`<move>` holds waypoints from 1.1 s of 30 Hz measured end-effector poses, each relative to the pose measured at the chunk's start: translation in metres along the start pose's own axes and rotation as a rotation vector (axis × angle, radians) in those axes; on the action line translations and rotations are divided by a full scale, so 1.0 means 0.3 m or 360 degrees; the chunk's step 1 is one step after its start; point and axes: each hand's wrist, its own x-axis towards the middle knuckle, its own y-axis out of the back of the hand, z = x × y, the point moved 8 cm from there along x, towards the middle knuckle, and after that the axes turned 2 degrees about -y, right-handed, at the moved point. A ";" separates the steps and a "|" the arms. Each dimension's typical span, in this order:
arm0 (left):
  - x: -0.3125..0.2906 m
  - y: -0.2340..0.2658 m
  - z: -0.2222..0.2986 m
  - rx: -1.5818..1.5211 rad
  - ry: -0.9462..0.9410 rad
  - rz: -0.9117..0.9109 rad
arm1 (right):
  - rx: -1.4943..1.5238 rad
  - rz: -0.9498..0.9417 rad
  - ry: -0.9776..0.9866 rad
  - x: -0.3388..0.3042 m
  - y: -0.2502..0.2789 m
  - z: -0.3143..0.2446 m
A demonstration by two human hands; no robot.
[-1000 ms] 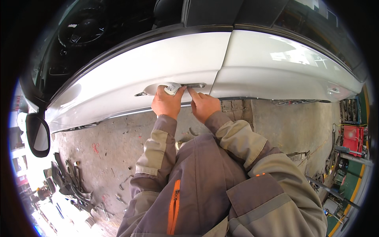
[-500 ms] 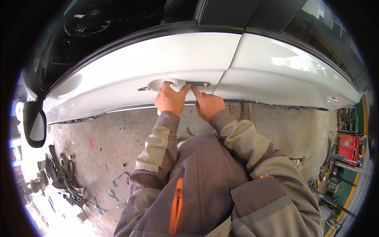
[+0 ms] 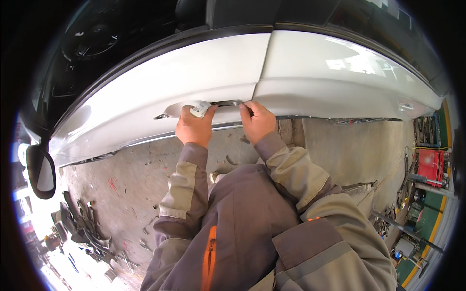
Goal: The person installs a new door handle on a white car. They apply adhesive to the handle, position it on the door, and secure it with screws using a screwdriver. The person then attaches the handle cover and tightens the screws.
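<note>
My left hand [image 3: 194,127] is closed around a small white object with grey markings [image 3: 199,109], held against the outside of a white car door [image 3: 160,72]. Its thumb reaches the left end of a narrow dark and silver strip [image 3: 225,103] in the door's handle area. At that strip's right end, close to the door seam, is my right hand [image 3: 258,121]. Its fingers are curled and drawn together, and what lies between them is hidden. Left of my left hand, a small dark opening [image 3: 161,116] shows in the door panel.
A side mirror [image 3: 42,169] juts out at the left. Dark scrap parts [image 3: 87,225] and loose tools lie on the concrete floor [image 3: 131,179] at lower left. At the right are a red case [image 3: 430,167] and metal racks. The rear door [image 3: 335,72] adjoins the seam.
The view has shifted, so the car and hands sit further left. My right hand has moved away from the left hand to the strip's right end, and its pointing finger has curled in.
</note>
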 end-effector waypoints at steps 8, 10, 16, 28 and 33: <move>0.008 0.014 0.012 -0.0010 -0.0063 0.0033 | -0.0012 0.0155 0.0054 -0.001 0.013 0.000; 0.010 0.015 0.013 0.0018 -0.0093 0.0046 | -0.0040 0.0158 0.0072 0.005 0.018 0.003; 0.016 0.012 0.009 0.0029 -0.0132 0.0076 | -0.0091 0.0249 0.0207 0.011 0.023 -0.007; 0.015 0.015 0.025 0.0037 -0.0144 0.0064 | -0.0064 0.0199 0.0298 0.017 0.022 0.001; 0.020 0.013 0.031 -0.0021 -0.0145 0.0006 | -0.0049 0.0187 0.0282 0.021 0.031 -0.004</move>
